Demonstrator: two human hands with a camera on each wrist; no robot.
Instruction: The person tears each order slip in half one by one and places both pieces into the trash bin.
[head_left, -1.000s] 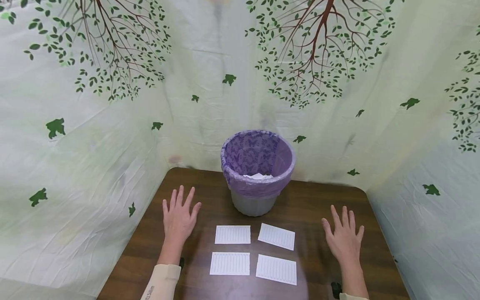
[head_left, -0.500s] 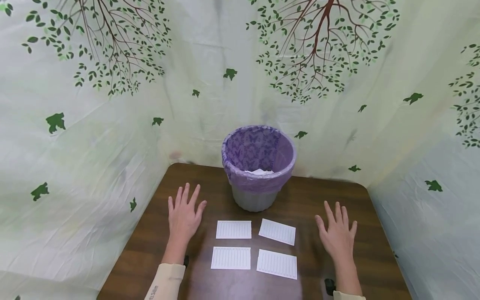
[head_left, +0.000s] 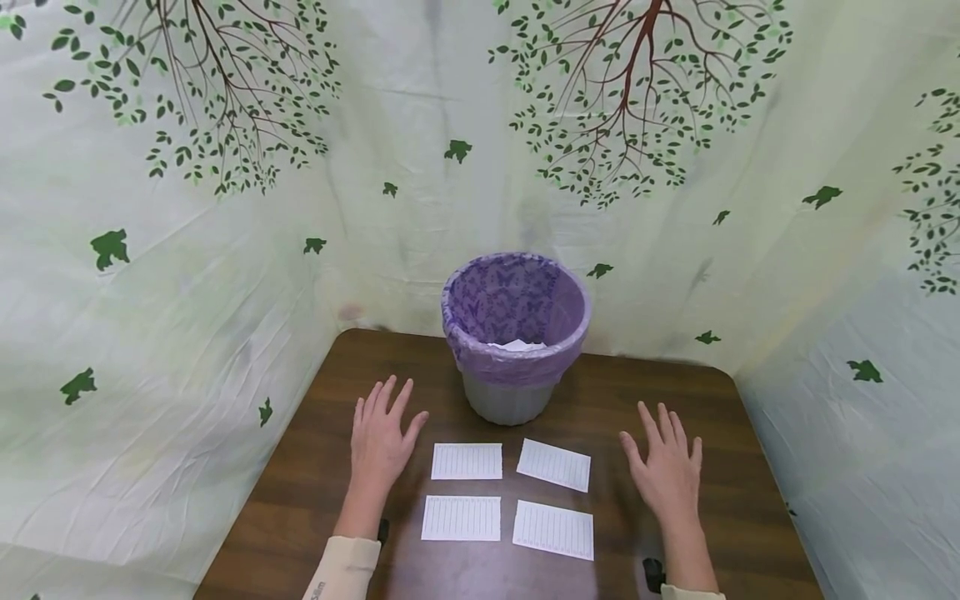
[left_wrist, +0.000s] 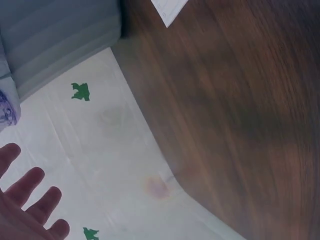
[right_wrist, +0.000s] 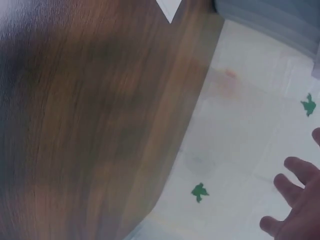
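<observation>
My left hand hovers over the table left of the paper cards, fingers spread and holding nothing. On the other side my right hand is likewise spread and bare, palm down. Between them lie white lined cards in two rows: a back left card, a back right card set at a slant, a front left card and a front right card. Behind the cards stands a grey bin with a purple patterned liner folded over its rim. White paper shows inside it.
The brown wooden table has rounded back corners. A pale cloth backdrop printed with trees and green leaves hangs round its back and sides. Each wrist wears a dark strap, with light sleeves behind.
Both hands have moved inward, the left one to the right and the right one to the left, nearer the cards. The cards and the bin stay where they were.
</observation>
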